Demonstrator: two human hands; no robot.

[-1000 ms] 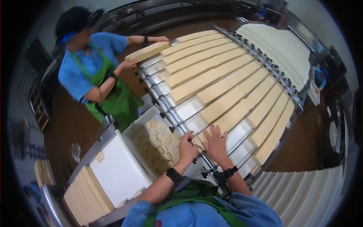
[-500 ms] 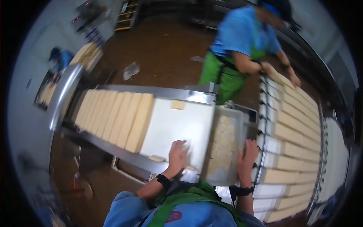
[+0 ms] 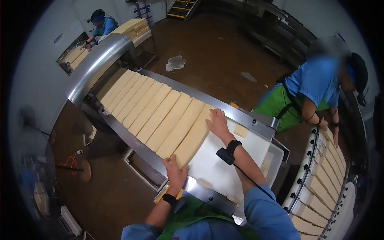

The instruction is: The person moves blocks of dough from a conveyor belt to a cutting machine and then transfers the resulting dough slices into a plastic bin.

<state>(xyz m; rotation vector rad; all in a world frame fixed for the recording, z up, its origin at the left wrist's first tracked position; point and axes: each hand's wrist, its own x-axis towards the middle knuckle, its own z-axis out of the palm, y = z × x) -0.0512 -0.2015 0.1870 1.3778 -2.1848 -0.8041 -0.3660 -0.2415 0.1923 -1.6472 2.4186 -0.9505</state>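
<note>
Long pale-yellow slabs that look like dough (image 3: 160, 112) lie side by side on the white belt of a metal-sided conveyor. My left hand (image 3: 175, 176) is at the near end of the rightmost slab (image 3: 195, 138), its fingers curled over the end. At the far end of that same slab, my right hand (image 3: 219, 126) grips with bent fingers. The slab rests on the belt (image 3: 218, 160), close against its neighbour. Small offcuts lie on the belt: one piece (image 3: 241, 131) beyond my right forearm and another (image 3: 204, 183) near the front rail.
A tray (image 3: 277, 162) stands at the conveyor's right end, partly hidden by my arm. Farther right, a co-worker (image 3: 316, 86) handles slabs on a second conveyor (image 3: 320, 180). A curved metal guard (image 3: 102, 64) spans the left end. Another person (image 3: 102, 26) works at the back left.
My view has turned left. My left hand has left the bare belt and my right hand the tray's side; both are now on the rightmost slab's ends.
</note>
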